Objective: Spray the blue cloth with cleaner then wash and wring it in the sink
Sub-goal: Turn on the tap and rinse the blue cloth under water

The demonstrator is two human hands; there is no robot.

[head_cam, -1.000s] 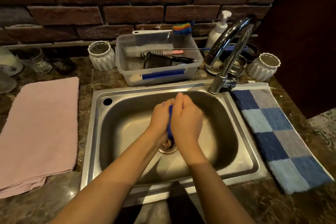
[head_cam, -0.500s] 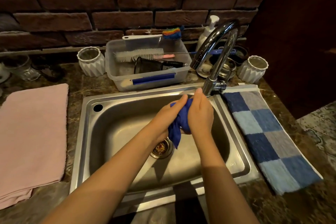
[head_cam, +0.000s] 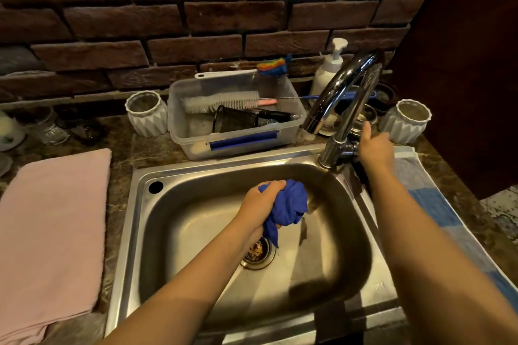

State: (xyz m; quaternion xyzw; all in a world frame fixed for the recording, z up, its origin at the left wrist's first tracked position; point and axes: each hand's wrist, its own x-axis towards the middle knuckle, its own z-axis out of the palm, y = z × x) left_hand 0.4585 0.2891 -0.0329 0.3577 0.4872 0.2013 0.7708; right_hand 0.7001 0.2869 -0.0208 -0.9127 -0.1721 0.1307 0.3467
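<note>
Over the steel sink [head_cam: 196, 176], left hand [head_cam: 259, 204] fingers clench the bunched blue cloth [head_cam: 288, 204], soft, likely wet, tail dangling below them; right hand [head_cam: 375, 148] fingers curl at the faucet [head_cam: 344, 98] handle.

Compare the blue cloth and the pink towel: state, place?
The blue cloth is bunched in the left hand above the sink; the pink towel lies folded flat on the counter, untouched. The cloth looks smaller and darker. Both are plain, single-coloured fabric.
</note>
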